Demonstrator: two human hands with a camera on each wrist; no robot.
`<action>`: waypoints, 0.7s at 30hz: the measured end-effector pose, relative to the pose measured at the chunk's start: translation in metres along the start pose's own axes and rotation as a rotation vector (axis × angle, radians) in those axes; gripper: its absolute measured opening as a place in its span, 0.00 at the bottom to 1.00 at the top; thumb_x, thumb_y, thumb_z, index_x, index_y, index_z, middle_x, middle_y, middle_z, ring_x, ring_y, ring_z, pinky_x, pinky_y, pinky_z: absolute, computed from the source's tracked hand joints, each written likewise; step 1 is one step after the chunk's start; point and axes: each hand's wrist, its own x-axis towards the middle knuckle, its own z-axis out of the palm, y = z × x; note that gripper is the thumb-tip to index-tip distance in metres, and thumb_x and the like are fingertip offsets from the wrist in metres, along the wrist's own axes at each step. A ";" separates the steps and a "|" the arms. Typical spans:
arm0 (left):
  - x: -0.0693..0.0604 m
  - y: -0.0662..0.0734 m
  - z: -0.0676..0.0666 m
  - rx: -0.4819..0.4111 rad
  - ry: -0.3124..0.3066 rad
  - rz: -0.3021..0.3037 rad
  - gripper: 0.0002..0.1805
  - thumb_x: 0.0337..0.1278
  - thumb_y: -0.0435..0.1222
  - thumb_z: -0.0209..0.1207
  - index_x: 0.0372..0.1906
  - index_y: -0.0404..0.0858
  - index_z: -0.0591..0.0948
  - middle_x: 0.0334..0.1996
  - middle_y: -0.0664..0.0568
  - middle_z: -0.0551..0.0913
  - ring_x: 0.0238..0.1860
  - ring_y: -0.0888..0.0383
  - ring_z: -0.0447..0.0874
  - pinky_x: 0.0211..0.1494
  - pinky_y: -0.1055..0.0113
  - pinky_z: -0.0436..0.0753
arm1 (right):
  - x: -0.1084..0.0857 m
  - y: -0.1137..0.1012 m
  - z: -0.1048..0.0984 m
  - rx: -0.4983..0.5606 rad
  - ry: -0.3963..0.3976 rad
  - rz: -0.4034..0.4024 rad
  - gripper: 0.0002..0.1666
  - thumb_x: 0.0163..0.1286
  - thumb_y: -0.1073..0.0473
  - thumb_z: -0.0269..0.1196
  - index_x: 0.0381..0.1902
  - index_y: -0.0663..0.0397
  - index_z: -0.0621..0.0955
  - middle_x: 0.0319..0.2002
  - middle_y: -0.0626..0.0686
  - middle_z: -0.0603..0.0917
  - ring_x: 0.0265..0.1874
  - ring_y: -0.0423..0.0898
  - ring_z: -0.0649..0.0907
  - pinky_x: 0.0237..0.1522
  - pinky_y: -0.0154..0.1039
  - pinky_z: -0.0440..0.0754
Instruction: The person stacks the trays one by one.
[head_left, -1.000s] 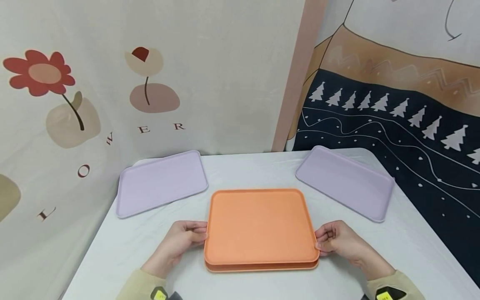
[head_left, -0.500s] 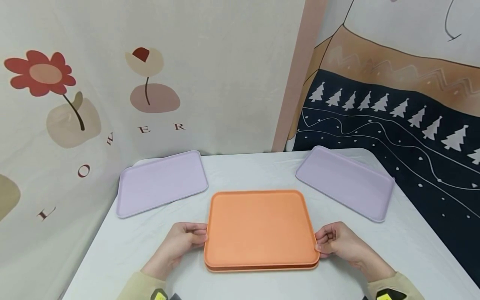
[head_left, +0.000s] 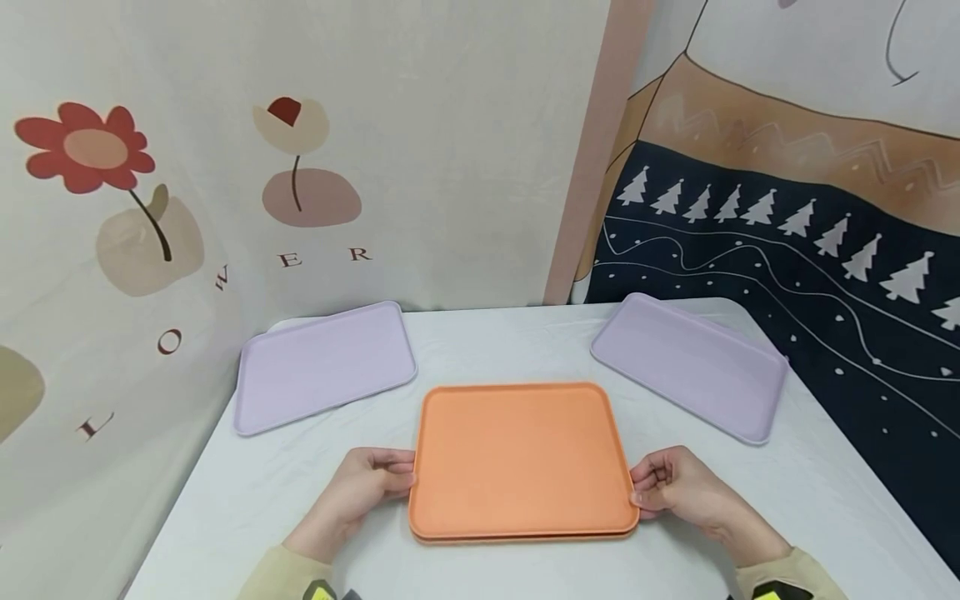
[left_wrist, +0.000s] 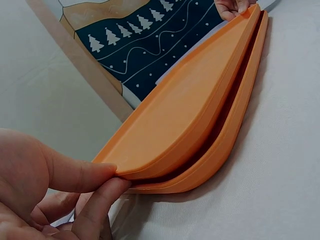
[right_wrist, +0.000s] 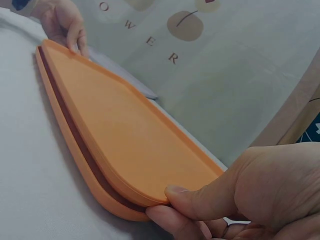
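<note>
Two orange trays are stacked at the middle of the table, the upper tray nearly level over the lower tray. A narrow dark gap runs between their rims in both wrist views. My left hand pinches the upper tray's left edge, thumb on top of the rim and a finger beneath. At the right edge my right hand pinches the same tray, its thumb over the rim. Most of the lower tray is hidden under the upper one.
One lilac tray lies at the back left of the white table. Another lilac tray lies angled at the back right. Printed cloth hangs behind the table.
The upper orange tray has sunk closer to the lower one, and the gap at their front has narrowed. Both hands have come down slightly with it, keeping their grip.
</note>
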 end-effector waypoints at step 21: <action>-0.002 -0.001 0.000 0.018 -0.009 0.020 0.21 0.53 0.16 0.66 0.54 0.13 0.80 0.36 0.43 0.89 0.38 0.53 0.91 0.47 0.60 0.92 | -0.003 0.003 0.000 -0.008 -0.001 -0.002 0.11 0.61 0.79 0.69 0.40 0.77 0.80 0.32 0.56 0.84 0.30 0.47 0.87 0.36 0.41 0.92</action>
